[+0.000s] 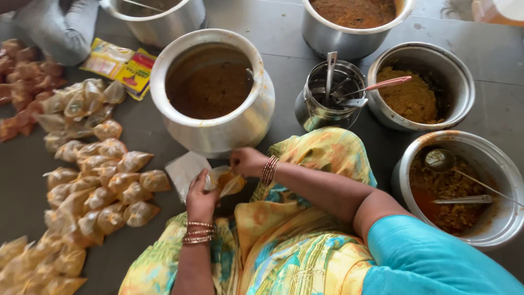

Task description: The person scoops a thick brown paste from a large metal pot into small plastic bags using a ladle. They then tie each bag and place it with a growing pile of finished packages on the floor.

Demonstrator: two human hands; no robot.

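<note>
Head view, looking straight down at a person seated on the grey floor (284,33). Both hands meet at the centre of the frame around 1 small clear pouch (226,180) part-filled with yellowish curry. The left hand (201,198) has its grip closed around the pouch's left side, thumb up, cradling the weight so the filling sits low. The right hand (246,161) comes in from 1 o'clock of the pouch, fingertips pinched narrow on the bag's top edge, seemingly gathering the neck so nothing spills. Bangles show on both wrists.

Just at 12 o'clock of the hands stands the big steel pot (213,87) of brown curry, close enough to fill from without reaching. A flat stack of empty bags (184,169) lies at 9 o'clock of the pouch, touching distance from the left hand. Farther out at 9 o'clock, a heap of filled pouches (103,186) spreads over the floor, kept on the left-hand side, well apart from the pots. At 3 o'clock sit a bowl of dry yellow mash (415,95), a bowl of oily red curry with ladles (458,188), and a steel tin of spoons (327,98) between them and the big pot.
</note>
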